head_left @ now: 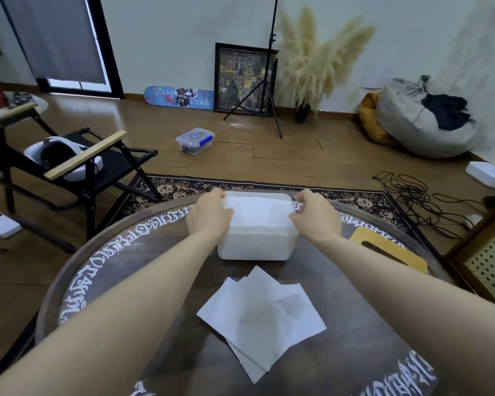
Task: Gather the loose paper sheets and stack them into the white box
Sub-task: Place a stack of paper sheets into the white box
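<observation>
In front of me the round dark wooden worktop [183,352] carries the white plastic box [256,247] at its far middle, with the loose white paper sheets [262,318] lying overlapped just nearer to me. My left hand [209,217] is at the box's left top edge and my right hand [316,217] at its right, a white sheet [259,208] lying across the opening between them. A flat tan wooden board [389,248] lies on the worktop to the right of the box, a black folding chair [69,161] stands on the floor to the left, and a clear lidded plastic container [195,140] sits on the floor well behind the worktop.
</observation>
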The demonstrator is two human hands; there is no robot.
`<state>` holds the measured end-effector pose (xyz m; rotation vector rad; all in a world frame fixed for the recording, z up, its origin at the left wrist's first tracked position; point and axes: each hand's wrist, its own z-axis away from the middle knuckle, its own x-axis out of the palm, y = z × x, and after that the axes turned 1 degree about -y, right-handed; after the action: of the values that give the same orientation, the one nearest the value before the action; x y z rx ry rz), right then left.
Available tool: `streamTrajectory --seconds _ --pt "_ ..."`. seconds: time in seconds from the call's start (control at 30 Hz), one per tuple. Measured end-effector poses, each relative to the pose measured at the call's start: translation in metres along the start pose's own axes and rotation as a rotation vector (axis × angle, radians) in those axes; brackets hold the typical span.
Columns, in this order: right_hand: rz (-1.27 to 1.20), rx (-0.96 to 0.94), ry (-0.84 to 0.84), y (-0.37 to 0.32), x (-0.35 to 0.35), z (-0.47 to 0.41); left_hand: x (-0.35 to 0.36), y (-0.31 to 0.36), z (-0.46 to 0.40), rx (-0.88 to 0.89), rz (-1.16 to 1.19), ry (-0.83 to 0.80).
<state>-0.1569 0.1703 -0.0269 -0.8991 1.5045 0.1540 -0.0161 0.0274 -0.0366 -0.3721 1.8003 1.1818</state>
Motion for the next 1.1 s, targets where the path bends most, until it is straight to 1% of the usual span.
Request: streamTrajectory --seconds 0.07,0.1,0.13,0.2,0.3,0.4,0.5,0.57,0.97,1.1 --pt "0.16 -0.166 0.014 -0.002 -0.002 -0.002 -0.001 0.002 0.0 0.186 -0.134 0.043" --pt "0.203 -0.229 -0.025 -0.004 -0.002 -0.003 -0.001 0.004 -0.001 0.275 -0.178 0.022" --pt "0.222 -0.266 -0.082 -0.005 -0.001 -0.004 0.0 0.006 -0.002 0.34 -0.208 -0.03" --pt "0.239 -0.286 -0.196 -0.007 0.002 -0.006 0.005 0.007 -0.006 0.389 -0.241 -0.166" --pt "0.27 -0.266 -0.282 -0.006 0.01 -0.008 0.015 0.002 -0.01 0.333 -0.218 -0.305" --pt "0.32 -0.297 -0.274 -0.006 0.015 -0.011 0.023 -0.003 -0.014 0.27 -0.126 -0.34" --pt "0.369 -0.348 -0.273 -0.007 0.019 -0.013 0.028 -0.007 -0.02 0.252 -0.073 -0.382" --pt "0.353 -0.345 -0.286 -0.007 0.019 -0.015 0.03 -0.009 -0.023 0.25 -0.03 -0.408" --pt "0.311 -0.277 -0.36 -0.007 0.018 -0.004 0.028 -0.01 -0.011 0.208 -0.023 -0.436" --pt "0.26 -0.251 -0.308 -0.008 0.017 0.004 0.019 -0.004 -0.003 0.251 -0.109 -0.385"
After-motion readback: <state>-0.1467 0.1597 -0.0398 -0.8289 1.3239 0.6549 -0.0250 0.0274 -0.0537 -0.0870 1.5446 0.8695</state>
